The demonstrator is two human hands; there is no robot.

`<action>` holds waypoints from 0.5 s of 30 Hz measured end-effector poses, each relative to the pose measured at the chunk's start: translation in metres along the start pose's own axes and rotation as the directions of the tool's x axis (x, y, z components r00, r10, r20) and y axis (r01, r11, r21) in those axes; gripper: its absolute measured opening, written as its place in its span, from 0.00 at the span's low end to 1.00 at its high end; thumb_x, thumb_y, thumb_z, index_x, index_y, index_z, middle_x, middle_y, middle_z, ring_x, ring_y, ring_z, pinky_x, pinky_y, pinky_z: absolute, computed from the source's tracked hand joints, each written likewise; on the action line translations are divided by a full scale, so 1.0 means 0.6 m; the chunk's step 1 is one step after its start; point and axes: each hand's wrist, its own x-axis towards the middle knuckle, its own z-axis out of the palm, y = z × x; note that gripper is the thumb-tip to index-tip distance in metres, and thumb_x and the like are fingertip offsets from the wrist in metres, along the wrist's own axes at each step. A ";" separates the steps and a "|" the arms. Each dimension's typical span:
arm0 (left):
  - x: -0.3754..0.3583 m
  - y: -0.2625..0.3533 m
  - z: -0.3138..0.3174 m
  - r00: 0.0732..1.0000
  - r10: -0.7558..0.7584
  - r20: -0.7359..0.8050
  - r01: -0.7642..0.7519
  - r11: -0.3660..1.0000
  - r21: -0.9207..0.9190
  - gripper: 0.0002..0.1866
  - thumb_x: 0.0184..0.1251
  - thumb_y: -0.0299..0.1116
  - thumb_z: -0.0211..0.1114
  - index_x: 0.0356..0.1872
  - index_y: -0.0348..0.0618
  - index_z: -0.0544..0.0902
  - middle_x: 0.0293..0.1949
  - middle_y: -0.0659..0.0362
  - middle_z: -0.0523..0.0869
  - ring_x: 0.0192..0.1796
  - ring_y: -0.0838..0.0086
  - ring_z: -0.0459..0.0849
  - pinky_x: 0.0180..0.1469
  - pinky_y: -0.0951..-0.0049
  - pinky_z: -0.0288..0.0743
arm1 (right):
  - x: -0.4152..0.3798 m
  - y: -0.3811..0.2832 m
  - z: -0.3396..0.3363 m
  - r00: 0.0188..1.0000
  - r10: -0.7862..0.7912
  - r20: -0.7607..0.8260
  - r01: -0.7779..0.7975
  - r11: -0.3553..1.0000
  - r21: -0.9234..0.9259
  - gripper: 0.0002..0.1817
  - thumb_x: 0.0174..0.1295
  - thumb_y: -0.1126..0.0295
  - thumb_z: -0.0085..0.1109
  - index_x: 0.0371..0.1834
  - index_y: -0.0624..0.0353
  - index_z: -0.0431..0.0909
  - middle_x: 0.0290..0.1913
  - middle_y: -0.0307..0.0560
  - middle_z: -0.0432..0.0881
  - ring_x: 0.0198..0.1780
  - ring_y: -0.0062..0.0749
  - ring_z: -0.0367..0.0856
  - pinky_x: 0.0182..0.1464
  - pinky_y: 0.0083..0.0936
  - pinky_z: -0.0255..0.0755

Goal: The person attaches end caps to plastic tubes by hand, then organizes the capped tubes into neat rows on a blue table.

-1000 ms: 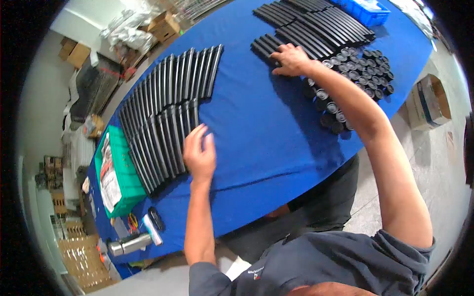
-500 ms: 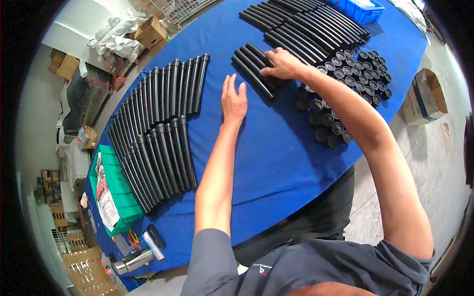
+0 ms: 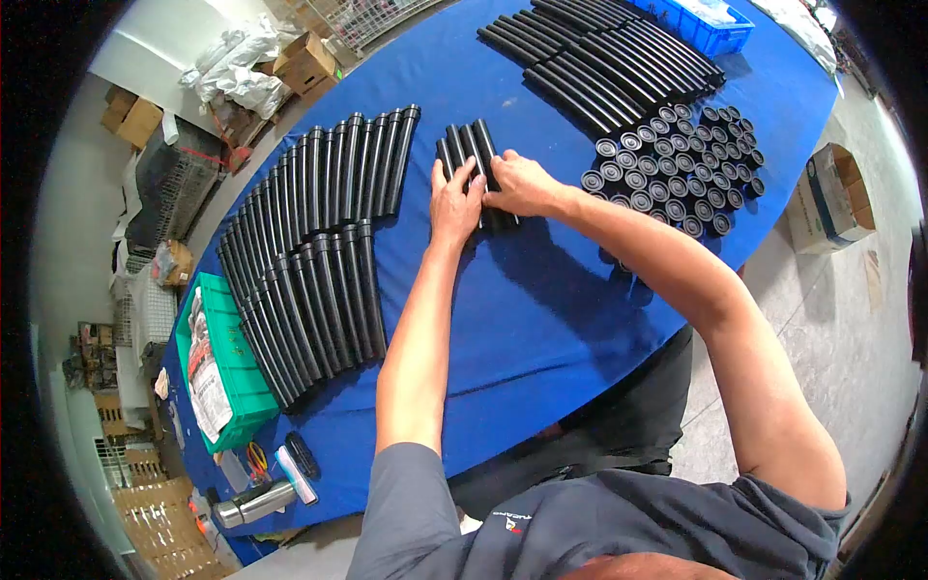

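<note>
Several short black tubes point(image 3: 467, 145) lie side by side near the middle of the blue cloth. My left hand point(image 3: 455, 199) rests over their left side, fingers apart. On their right side is my right hand point(image 3: 519, 184), its fingers bent against the outermost tube; their tips are partly hidden. To the left, capped black tubes point(image 3: 338, 174) lie in two fanned rows. More black tubes point(image 3: 599, 72) are laid out at the top right, with round black caps point(image 3: 674, 169) grouped below them.
A green crate point(image 3: 253, 387) with printed paper stands at the left edge, near a metal cylinder point(image 3: 253, 506) and a black brush point(image 3: 303, 454). A blue crate point(image 3: 710, 37) sits at the top right. An open carton point(image 3: 822, 208) stands on the floor at right.
The short tubes have shifted left and turned more upright in view. My right hand has moved left and down with them, and my left hand now touches them.
</note>
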 end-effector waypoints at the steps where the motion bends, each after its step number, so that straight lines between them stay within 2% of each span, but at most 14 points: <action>1: -0.015 -0.001 -0.008 1.000 0.013 0.007 -0.013 1.000 0.008 0.24 0.72 0.45 0.65 0.66 0.51 0.83 0.73 0.26 0.64 0.74 0.37 0.68 0.73 0.53 0.68 | -0.013 -0.014 -0.006 0.999 -0.002 0.040 0.001 1.000 0.024 0.28 0.55 0.57 0.69 0.44 0.77 0.81 0.47 0.76 0.82 0.49 0.65 0.85 0.54 0.49 0.82; 2: -0.031 0.000 -0.013 1.000 -0.016 0.025 0.015 1.000 0.026 0.23 0.72 0.46 0.65 0.65 0.53 0.84 0.73 0.27 0.64 0.74 0.37 0.69 0.72 0.53 0.69 | -0.027 -0.021 -0.002 0.999 -0.006 0.036 0.005 0.999 0.044 0.30 0.54 0.56 0.70 0.45 0.79 0.80 0.47 0.78 0.81 0.49 0.66 0.85 0.54 0.48 0.82; 3: -0.046 0.007 -0.022 0.998 -0.047 0.046 0.047 0.999 -0.010 0.22 0.73 0.46 0.65 0.65 0.55 0.84 0.74 0.30 0.66 0.77 0.41 0.66 0.75 0.55 0.65 | -0.037 -0.031 0.001 0.998 -0.028 0.053 0.026 0.999 0.041 0.31 0.53 0.55 0.71 0.44 0.80 0.79 0.48 0.79 0.80 0.49 0.66 0.85 0.54 0.48 0.82; 5: -0.085 0.018 -0.037 0.999 -0.041 0.032 0.042 0.999 -0.024 0.22 0.73 0.46 0.65 0.65 0.56 0.84 0.74 0.30 0.65 0.76 0.41 0.67 0.75 0.55 0.65 | -0.067 -0.050 0.010 0.998 -0.007 0.063 0.004 0.999 0.038 0.31 0.53 0.55 0.71 0.44 0.80 0.79 0.48 0.79 0.80 0.49 0.67 0.85 0.54 0.47 0.82; 6: -0.106 0.030 -0.048 0.999 -0.046 0.021 0.047 0.999 -0.028 0.22 0.72 0.46 0.65 0.65 0.55 0.84 0.74 0.31 0.65 0.76 0.41 0.67 0.75 0.56 0.65 | -0.084 -0.055 0.018 0.997 -0.050 0.056 0.048 0.998 0.040 0.32 0.54 0.55 0.71 0.43 0.81 0.78 0.48 0.79 0.80 0.50 0.67 0.85 0.54 0.48 0.82; 9: -0.176 0.055 -0.073 0.995 -0.097 0.034 0.099 0.994 -0.043 0.23 0.72 0.44 0.65 0.65 0.52 0.84 0.74 0.28 0.64 0.76 0.39 0.67 0.75 0.56 0.65 | -0.144 -0.089 0.025 0.994 -0.055 0.093 0.052 0.998 0.036 0.34 0.56 0.53 0.71 0.47 0.81 0.75 0.49 0.78 0.79 0.51 0.67 0.83 0.55 0.49 0.81; 10: -0.200 0.066 -0.081 0.997 -0.074 0.010 0.074 0.996 -0.055 0.23 0.72 0.42 0.65 0.65 0.50 0.84 0.74 0.27 0.63 0.75 0.38 0.67 0.76 0.55 0.64 | -0.166 -0.098 0.028 0.992 -0.076 0.100 0.072 0.997 0.042 0.35 0.56 0.53 0.72 0.49 0.79 0.74 0.50 0.77 0.79 0.51 0.68 0.83 0.55 0.49 0.80; 14: -0.305 0.111 -0.087 0.984 -0.166 -0.064 0.163 0.986 -0.044 0.23 0.71 0.40 0.66 0.63 0.41 0.84 0.73 0.23 0.61 0.76 0.36 0.65 0.76 0.56 0.63 | -0.252 -0.130 0.022 0.977 -0.175 0.122 0.166 0.983 0.083 0.34 0.58 0.55 0.73 0.52 0.76 0.71 0.47 0.71 0.77 0.50 0.67 0.80 0.54 0.50 0.78; 15: -0.322 0.112 -0.086 0.988 -0.127 -0.093 0.117 0.988 -0.102 0.23 0.71 0.40 0.66 0.62 0.39 0.84 0.73 0.20 0.59 0.76 0.34 0.64 0.77 0.55 0.62 | -0.269 -0.136 0.023 0.975 -0.182 0.124 0.173 0.982 0.076 0.34 0.58 0.55 0.73 0.53 0.76 0.71 0.47 0.70 0.77 0.50 0.66 0.80 0.54 0.50 0.78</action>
